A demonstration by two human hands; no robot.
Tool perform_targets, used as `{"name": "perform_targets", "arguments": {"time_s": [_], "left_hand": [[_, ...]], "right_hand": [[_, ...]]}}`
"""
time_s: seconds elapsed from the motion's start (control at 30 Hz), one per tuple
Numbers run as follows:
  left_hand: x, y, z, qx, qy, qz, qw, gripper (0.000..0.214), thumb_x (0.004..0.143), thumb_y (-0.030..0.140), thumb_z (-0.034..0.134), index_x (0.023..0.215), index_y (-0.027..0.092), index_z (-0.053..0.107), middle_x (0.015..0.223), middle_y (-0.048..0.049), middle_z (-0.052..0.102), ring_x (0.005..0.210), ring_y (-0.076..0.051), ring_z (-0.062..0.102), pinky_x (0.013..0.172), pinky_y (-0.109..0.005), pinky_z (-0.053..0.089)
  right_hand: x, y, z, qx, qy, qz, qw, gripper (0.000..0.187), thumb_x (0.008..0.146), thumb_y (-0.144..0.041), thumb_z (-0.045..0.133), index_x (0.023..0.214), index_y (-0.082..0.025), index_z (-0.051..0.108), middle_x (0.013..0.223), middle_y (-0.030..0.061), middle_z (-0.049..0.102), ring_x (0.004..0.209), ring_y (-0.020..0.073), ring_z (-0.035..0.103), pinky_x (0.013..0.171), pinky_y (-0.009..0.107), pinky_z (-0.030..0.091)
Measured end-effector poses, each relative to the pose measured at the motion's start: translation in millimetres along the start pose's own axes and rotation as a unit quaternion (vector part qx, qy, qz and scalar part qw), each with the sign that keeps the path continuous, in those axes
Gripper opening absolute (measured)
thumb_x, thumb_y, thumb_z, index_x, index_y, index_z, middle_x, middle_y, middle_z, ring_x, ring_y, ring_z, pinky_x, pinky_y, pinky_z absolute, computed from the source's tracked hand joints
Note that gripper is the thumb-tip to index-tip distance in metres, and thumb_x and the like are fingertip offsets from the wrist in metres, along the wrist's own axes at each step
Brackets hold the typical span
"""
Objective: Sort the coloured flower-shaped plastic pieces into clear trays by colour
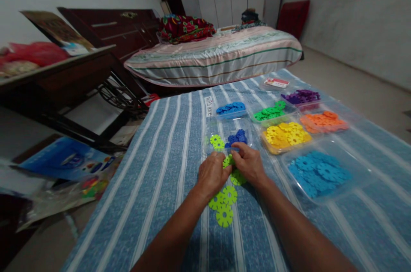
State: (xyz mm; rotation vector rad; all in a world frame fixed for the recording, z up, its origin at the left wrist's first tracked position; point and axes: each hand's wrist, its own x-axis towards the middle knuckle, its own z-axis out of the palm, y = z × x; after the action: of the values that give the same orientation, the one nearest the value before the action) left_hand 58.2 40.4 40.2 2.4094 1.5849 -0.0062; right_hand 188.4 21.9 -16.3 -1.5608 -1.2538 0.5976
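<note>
My left hand and my right hand meet over the striped cloth, close to the near wall of a clear plastic box. Between them is a lime-green notched disc, its edges pinched by the fingers of both hands; some fingertips are hidden. Another lime disc lies just under my right hand. Nearer to me, a cluster of lime discs rests on the cloth. Inside the box, lime discs sit at the left and dark blue discs at the right.
Plastic boxes of blue, green, purple, orange, yellow and light blue discs stand on the striped cloth. Beyond are a bed and, at left, a dark wooden table.
</note>
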Motion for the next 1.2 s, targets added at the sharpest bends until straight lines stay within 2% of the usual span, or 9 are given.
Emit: {"name": "perform_targets", "arguments": {"time_s": [0.27, 0.47, 0.63, 0.73, 0.87, 0.97, 1.03, 1.13, 1.2], "left_hand": [[-8, -19, 9.1, -0.204, 0.027, -0.032, 0.978, 0.025, 0.078, 0.028, 0.057, 0.061, 0.021, 0.041, 0.057, 0.005, 0.044, 0.056, -0.012, 0.045, 0.056, -0.026, 0.031], [-16, -26, -12.0, -0.307, 0.006, -0.038, 0.951, 0.027, 0.077, 0.034, 0.056, 0.059, 0.02, 0.043, 0.054, 0.0061, 0.039, 0.05, -0.01, 0.038, 0.05, -0.025, 0.028], [2, -22, -47.2, -0.206, 0.105, -0.013, 0.973, 0.023, 0.079, 0.036, 0.058, 0.065, 0.018, 0.055, 0.056, 0.0049, 0.046, 0.054, -0.011, 0.045, 0.054, -0.025, 0.033], [24, -20, -60.7, -0.105, 0.127, -0.009, 0.986, 0.014, 0.08, 0.031, 0.06, 0.081, 0.018, 0.067, 0.062, 0.0028, 0.056, 0.062, -0.014, 0.055, 0.062, -0.026, 0.039], [39, -21, -64.2, -0.008, 0.17, -0.027, 0.985, 0.029, 0.081, 0.022, 0.061, 0.109, 0.016, 0.068, 0.088, -0.0051, 0.07, 0.084, -0.02, 0.065, 0.078, -0.029, 0.046], [31, -18, -60.9, 0.011, 0.225, -0.018, 0.974, 0.025, 0.086, 0.023, 0.057, 0.107, 0.014, 0.067, 0.099, -0.0089, 0.071, 0.092, -0.022, 0.065, 0.083, -0.031, 0.047], [19, -13, -56.0, 0.005, 0.19, 0.014, 0.982, 0.019, 0.089, 0.024, 0.053, 0.096, 0.016, 0.068, 0.093, -0.0074, 0.071, 0.088, -0.02, 0.065, 0.082, -0.03, 0.047], [2, -4, -43.3, 0.005, 0.054, 0.077, 0.996, 0.018, 0.09, 0.026, 0.052, 0.085, 0.018, 0.067, 0.089, -0.0055, 0.071, 0.086, -0.019, 0.066, 0.079, -0.029, 0.046], [-5, 2, -32.1, 0.019, -0.009, 0.069, 0.997, 0.017, 0.09, 0.027, 0.052, 0.088, 0.018, 0.066, 0.092, -0.0063, 0.071, 0.09, -0.021, 0.066, 0.08, -0.03, 0.046]], "right_hand": [[1, 2, 1, 0.002, -0.005, 0.004, 1.0, 0.031, 0.084, -0.035, 0.051, 0.101, -0.02, 0.072, 0.057, -0.0017, 0.061, 0.053, 0.015, 0.055, 0.058, 0.026, 0.041], [1, 2, 1, 0.006, -0.009, 0.004, 1.0, 0.031, 0.084, -0.034, 0.052, 0.103, -0.019, 0.072, 0.058, -0.0017, 0.06, 0.053, 0.0152, 0.056, 0.059, 0.027, 0.042], [1, 4, 1, 0.007, -0.007, 0.001, 1.0, 0.03, 0.084, -0.035, 0.052, 0.101, -0.02, 0.072, 0.055, -0.0027, 0.057, 0.052, 0.0149, 0.054, 0.058, 0.027, 0.04], [1, 5, 2, 0.013, -0.003, 0.005, 1.0, 0.029, 0.083, -0.035, 0.053, 0.1, -0.021, 0.072, 0.053, -0.0037, 0.055, 0.05, 0.0139, 0.051, 0.056, 0.026, 0.038], [2, 5, 3, 0.019, -0.002, 0.004, 1.0, 0.029, 0.083, -0.034, 0.053, 0.101, -0.021, 0.072, 0.055, -0.0028, 0.057, 0.051, 0.014, 0.053, 0.056, 0.026, 0.038], [2, 4, 3, 0.015, 0.0, -0.001, 1.0, 0.03, 0.083, -0.035, 0.053, 0.101, -0.021, 0.072, 0.057, -0.0018, 0.059, 0.052, 0.0147, 0.054, 0.056, 0.027, 0.039], [2, 4, 3, 0.015, 0.0, 0.001, 1.0, 0.031, 0.083, -0.036, 0.052, 0.101, -0.021, 0.072, 0.057, -0.0018, 0.059, 0.052, 0.015, 0.054, 0.056, 0.027, 0.039], [2, 5, 2, 0.015, 0.0, 0.005, 1.0, 0.031, 0.083, -0.037, 0.052, 0.101, -0.021, 0.072, 0.055, -0.0025, 0.057, 0.051, 0.015, 0.053, 0.057, 0.027, 0.04], [2, 6, 2, 0.013, 0.004, 0.003, 1.0, 0.03, 0.082, -0.037, 0.053, 0.1, -0.021, 0.072, 0.055, -0.0025, 0.058, 0.053, 0.0151, 0.054, 0.058, 0.027, 0.041]]}}
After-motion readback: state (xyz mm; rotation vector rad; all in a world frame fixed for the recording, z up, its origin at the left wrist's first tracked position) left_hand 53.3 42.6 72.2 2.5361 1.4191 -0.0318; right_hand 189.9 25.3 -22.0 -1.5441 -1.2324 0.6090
